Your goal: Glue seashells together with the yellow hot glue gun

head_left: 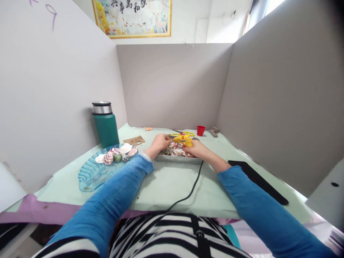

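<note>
My right hand [194, 148] grips a yellow hot glue gun [184, 139], its nozzle pointing left over a metal tray [180, 158] filled with seashells [177, 152]. A black cord runs from the tray's near side toward my body. Over the tray's left part, my left hand [161, 142] has its fingers pinched close to the nozzle; whatever they hold is too small to make out. To the left, a blue shell-shaped glass dish [92, 173] carries several more shells [108, 158], striped, white and green.
A green bottle [105, 127] stands behind the dish, near a brown card [134, 140]. Yellow-handled scissors [189, 133], a red cup [200, 130] and a grey-brown piece [214, 132] lie at the back. A black flat pad [258, 181] is at right. Grey partitions [174, 86] enclose the table.
</note>
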### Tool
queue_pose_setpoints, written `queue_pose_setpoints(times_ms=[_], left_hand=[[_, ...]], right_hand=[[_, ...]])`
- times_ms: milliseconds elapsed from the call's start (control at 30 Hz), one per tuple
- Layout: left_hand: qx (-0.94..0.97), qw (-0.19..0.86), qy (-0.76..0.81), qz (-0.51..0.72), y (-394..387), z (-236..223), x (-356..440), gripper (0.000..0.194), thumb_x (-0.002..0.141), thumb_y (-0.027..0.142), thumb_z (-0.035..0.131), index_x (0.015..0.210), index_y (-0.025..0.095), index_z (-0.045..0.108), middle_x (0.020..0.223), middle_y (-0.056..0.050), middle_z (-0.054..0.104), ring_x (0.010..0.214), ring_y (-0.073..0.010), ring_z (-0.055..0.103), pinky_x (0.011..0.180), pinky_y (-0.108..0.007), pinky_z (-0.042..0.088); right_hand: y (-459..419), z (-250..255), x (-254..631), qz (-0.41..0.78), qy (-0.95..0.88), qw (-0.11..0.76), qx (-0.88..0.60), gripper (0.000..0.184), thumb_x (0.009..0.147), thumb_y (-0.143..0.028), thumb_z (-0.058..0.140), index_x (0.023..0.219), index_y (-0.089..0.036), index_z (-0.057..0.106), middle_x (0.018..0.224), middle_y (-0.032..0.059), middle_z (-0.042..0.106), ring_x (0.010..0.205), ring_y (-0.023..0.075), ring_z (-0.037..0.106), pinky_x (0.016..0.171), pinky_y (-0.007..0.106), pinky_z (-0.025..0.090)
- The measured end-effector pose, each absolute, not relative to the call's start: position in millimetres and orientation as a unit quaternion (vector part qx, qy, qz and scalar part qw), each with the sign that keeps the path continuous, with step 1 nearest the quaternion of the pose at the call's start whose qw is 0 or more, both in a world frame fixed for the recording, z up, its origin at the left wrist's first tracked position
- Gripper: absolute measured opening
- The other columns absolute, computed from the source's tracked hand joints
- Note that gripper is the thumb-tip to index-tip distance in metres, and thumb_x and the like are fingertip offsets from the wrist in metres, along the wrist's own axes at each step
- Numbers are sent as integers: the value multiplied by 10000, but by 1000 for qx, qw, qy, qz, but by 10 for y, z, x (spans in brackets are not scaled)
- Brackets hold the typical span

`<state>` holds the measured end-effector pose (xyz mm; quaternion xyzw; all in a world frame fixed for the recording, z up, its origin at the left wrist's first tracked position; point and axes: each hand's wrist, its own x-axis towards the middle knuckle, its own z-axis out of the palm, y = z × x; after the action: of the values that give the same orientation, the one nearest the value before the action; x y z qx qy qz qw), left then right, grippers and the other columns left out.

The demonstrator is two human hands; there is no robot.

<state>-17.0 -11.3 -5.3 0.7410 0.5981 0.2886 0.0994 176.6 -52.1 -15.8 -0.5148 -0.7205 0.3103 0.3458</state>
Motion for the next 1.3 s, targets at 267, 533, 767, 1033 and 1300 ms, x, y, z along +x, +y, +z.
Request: queue_pose_setpoints(times_ms=[267, 533, 767, 1033, 1300], left_hand=[[737, 101, 603, 287, -137, -46, -168, 219, 757, 233, 613, 871, 137, 774, 672, -66, 704, 649, -147, 619, 631, -224, 433], [745, 93, 594, 291, -119, -52, -171, 204, 756, 247, 635, 847, 134, 778, 684, -66, 706, 650, -144, 610, 639, -223, 434], [751, 94, 587, 286, -91, -71, -177, 226, 753, 244, 603, 847, 128, 773, 654, -57, 691, 602, -130, 577, 587, -223, 400], [748, 88, 594, 284, -116, -55, -165, 217, 753, 273, 635, 846, 136, 774, 687, -60, 705, 629, -133, 583, 624, -222, 417], [749, 96, 591, 286, -98, -78, -172, 223, 753, 269, 617, 839, 137, 774, 624, -57, 682, 612, -141, 588, 617, -230, 424]], right_hand=[[-503, -171, 1774, 299, -728, 340, -514, 149, 691, -221, 606, 823, -159, 636, 619, -3, 631, 450, 79, 481, 418, 180, 372], [-523, -161, 1765, 304, -725, 342, -515, 150, 695, -220, 623, 831, -159, 636, 611, -4, 626, 459, 76, 479, 425, 175, 371], [-525, -167, 1765, 296, -728, 344, -514, 161, 697, -215, 601, 842, -156, 642, 610, -5, 622, 452, 80, 480, 424, 178, 373], [-486, -190, 1775, 291, -733, 338, -515, 169, 700, -216, 596, 850, -158, 650, 641, 3, 641, 472, 94, 511, 435, 188, 392], [-487, -189, 1778, 282, -738, 339, -511, 136, 701, -219, 599, 816, -169, 651, 626, -1, 638, 495, 103, 531, 441, 187, 401]])
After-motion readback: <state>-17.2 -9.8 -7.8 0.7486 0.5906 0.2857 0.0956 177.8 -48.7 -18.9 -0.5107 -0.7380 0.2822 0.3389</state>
